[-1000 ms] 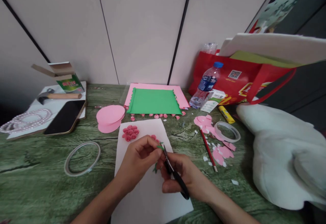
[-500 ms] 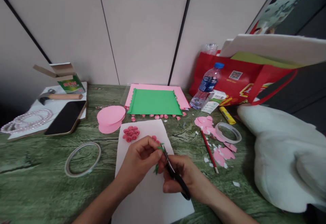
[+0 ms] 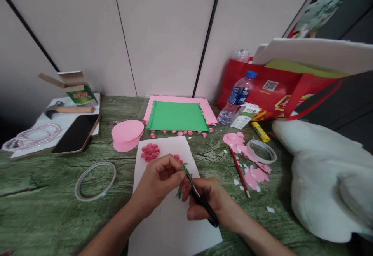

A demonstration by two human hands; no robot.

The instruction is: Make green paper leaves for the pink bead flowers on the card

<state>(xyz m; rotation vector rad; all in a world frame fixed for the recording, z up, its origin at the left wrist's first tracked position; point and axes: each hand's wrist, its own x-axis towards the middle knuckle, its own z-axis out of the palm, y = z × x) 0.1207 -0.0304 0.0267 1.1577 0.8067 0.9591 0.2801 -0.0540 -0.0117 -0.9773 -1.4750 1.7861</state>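
My left hand (image 3: pixel 163 182) pinches a small piece of green paper (image 3: pixel 183 169) between thumb and fingers. My right hand (image 3: pixel 211 199) is closed round the black handles of a pair of scissors (image 3: pixel 201 199), whose blades lie against the green piece. Another green tip hangs below the left fingers. Both hands are above a white sheet of paper (image 3: pixel 175 225). On that sheet, a cluster of rolled pink paper flowers (image 3: pixel 150 152) lies beyond my left hand, and a few more pink flowers (image 3: pixel 177 157) are partly hidden behind my fingers.
A green sheet (image 3: pixel 177 116) with pink rolls along its edge lies at the back. Pink ovals (image 3: pixel 127 131), a tape roll (image 3: pixel 78 190), and a phone (image 3: pixel 77 133) are leftward. Rightward are a red pencil (image 3: pixel 239 172), paper scraps (image 3: pixel 256 176), another tape roll (image 3: pixel 272 157), a bottle (image 3: pixel 237 96) and a plush toy (image 3: pixel 317 186).
The scissor blades look more closed together at the green paper. Both hands otherwise keep nearly the same place, and the view has shifted very slightly.
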